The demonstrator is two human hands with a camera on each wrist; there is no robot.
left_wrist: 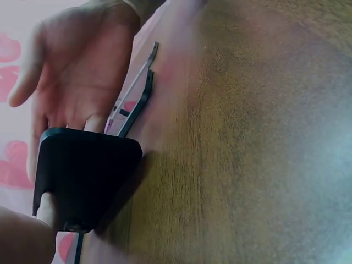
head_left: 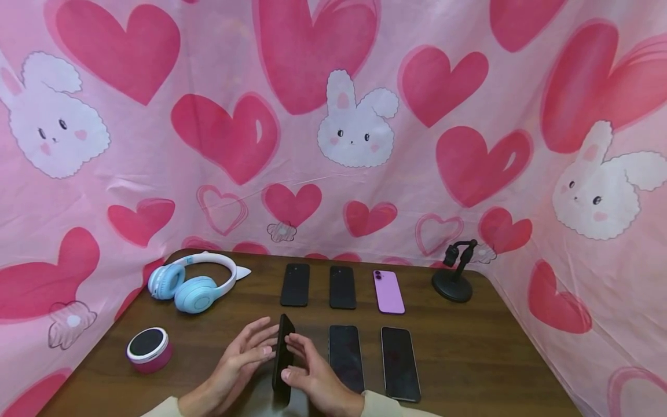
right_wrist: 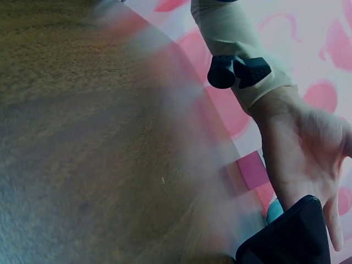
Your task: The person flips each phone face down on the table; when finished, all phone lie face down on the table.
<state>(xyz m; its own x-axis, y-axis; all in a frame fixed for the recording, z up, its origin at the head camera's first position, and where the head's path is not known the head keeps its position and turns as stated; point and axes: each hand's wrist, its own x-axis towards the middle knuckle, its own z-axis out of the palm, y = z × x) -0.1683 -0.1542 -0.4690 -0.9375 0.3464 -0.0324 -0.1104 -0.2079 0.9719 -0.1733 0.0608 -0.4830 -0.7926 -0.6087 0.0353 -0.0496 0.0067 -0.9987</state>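
Note:
In the head view a black smartphone [head_left: 283, 353] stands on its long edge over the near middle of the table, between the two palms. My left hand [head_left: 237, 360] is at its left side, thumb and fingers mostly straight, tips right at the phone. From the right, my right hand [head_left: 319, 373] puts its fingertips and thumb tip against the phone's other side. The left wrist view shows the phone [left_wrist: 82, 176] with a fingertip at its edge; the right palm faces it and the right thumb stands away. Its lower corner [right_wrist: 291, 236] shows in the right wrist view.
Two phones [head_left: 346, 356] [head_left: 400, 364] lie to the right. Behind are two dark phones [head_left: 295, 285] [head_left: 342, 287] and a pink phone [head_left: 389, 292]. A black stand [head_left: 452, 285], blue headphones [head_left: 195, 294] and a pink round speaker [head_left: 149, 350] flank them. Heart-print fabric surrounds the table.

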